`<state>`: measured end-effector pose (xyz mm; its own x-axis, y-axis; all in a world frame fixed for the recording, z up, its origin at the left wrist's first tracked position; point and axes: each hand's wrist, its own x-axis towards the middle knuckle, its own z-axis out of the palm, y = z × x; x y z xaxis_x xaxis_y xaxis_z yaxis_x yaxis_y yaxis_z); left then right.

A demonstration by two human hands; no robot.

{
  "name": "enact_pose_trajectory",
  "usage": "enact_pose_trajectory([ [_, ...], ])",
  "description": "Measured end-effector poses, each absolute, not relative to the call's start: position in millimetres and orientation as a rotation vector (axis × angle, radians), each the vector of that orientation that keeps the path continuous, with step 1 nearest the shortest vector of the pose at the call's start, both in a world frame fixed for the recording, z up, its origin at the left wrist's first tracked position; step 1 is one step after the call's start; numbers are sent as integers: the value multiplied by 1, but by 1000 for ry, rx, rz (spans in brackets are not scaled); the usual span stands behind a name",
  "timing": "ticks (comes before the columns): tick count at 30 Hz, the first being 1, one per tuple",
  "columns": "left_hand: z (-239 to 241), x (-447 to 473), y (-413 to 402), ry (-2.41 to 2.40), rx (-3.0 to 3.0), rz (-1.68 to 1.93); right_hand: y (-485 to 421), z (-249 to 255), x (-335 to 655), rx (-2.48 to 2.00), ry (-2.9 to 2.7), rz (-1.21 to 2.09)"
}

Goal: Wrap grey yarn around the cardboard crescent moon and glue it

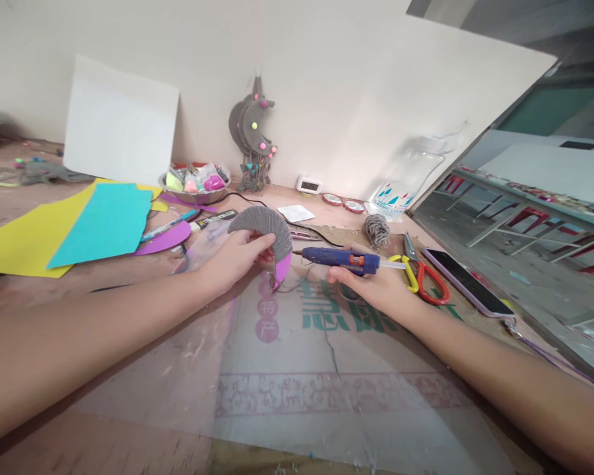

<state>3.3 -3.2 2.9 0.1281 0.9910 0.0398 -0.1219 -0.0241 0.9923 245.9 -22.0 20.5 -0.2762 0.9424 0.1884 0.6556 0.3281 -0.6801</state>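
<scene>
The crescent (pixel 258 220) is held up above a printed plastic sheet (pixel 277 402); most of it is wrapped in grey yarn, while its lower tip is bare purple. The left hand (pixel 245 258) grips it from its inner side, thumb on the face towards the viewer. Just right of the crescent, the right hand (pixel 371 280) is closed around a blue glue gun (pixel 336 256), a pale glue stick jutting from the back. Its nozzle points at the crescent's outer edge, near where grey meets purple; whether the two touch, I cannot tell.

Further right of the crescent are a ball of grey yarn (pixel 377 231), scissors (pixel 428 282) with one yellow and one red handle, and a phone (pixel 468 280) with a strap. Left of the crescent lie a purple piece (pixel 165 239), a pen (pixel 165 227), then cyan paper (pixel 101 224) overlapping yellow paper (pixel 27 234). Behind the crescent, to the left, is a bowl (pixel 198 196) of colourful bits; beyond it a moon ornament (pixel 250 125) hangs against the wall. Behind the crescent to the right are a small clock (pixel 309 185) and a clear bottle (pixel 400 181).
</scene>
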Motion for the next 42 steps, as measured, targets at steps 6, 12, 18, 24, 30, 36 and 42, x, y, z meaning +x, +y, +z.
enact_pose_trajectory([
  [6, 5, 3, -3, 1006, 1195, 1190, -18, 35, 249, -1303, -1987, 642],
  [12, 6, 4, -3, 1027, 1206, 1186, -3, 57, 248, -1259, -1897, 610],
  [18, 9, 5, -7, 1051, 1169, 1172, 79, 58, 247, -1518, -1856, 421],
  [24, 10, 5, -9, 1091, 1164, 1151, 143, 30, 247, -1589, -1858, 440],
  [30, 9, 5, -8, 1085, 1186, 1169, 151, 17, 251, -1715, -1896, 377],
  [36, 13, 6, -10, 1075, 1180, 1171, 118, 18, 259, -1614, -1990, 162],
  [42, 11, 5, -9, 1035, 1196, 1183, 44, 17, 243, -1174, -2215, 50],
])
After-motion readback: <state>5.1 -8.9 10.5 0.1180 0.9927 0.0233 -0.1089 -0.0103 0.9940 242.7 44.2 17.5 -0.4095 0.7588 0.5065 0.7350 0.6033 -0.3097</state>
